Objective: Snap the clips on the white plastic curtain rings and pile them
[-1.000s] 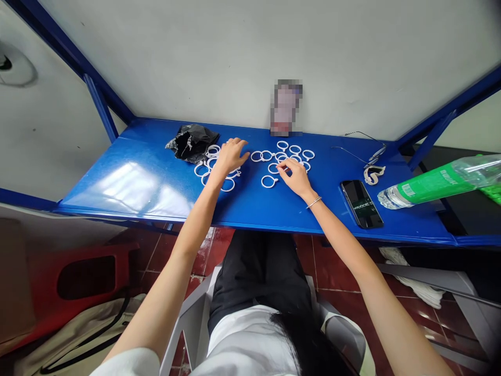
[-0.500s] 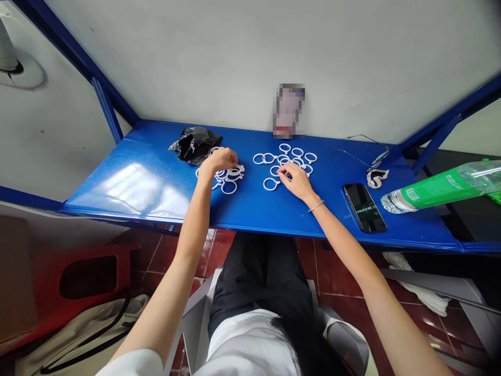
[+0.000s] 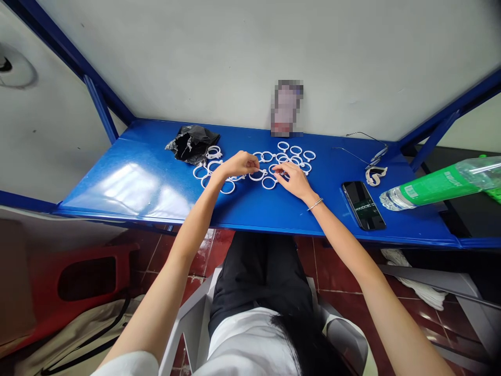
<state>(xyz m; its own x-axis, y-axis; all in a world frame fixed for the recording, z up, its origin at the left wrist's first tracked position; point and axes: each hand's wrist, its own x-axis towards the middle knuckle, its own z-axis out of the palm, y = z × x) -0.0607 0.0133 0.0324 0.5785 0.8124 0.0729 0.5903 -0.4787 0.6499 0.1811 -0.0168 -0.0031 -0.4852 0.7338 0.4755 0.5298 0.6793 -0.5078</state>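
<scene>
My left hand is closed in a pinch on a white curtain ring, held between the two groups of rings. The ring's small tab points toward my right hand. That hand hovers over the right-hand group, its thumb and fingers curved and a little apart, nothing visible between them. Beside its fingertips lies a single ring. More white rings spread behind and under the right hand. Left of my left hand lies an overlapping heap of rings, partly covered by my wrist.
A crumpled black plastic bag stands at the back left of the blue table, with a few rings by its mouth. Rightward lie a phone, eyeglasses, a white object and a green-labelled bottle. A blurred-out item leans on the wall.
My left hand has moved right, from the left heap toward the right hand, bringing a ring with it. My right hand stays nearly in place, its fingers slightly more apart.
</scene>
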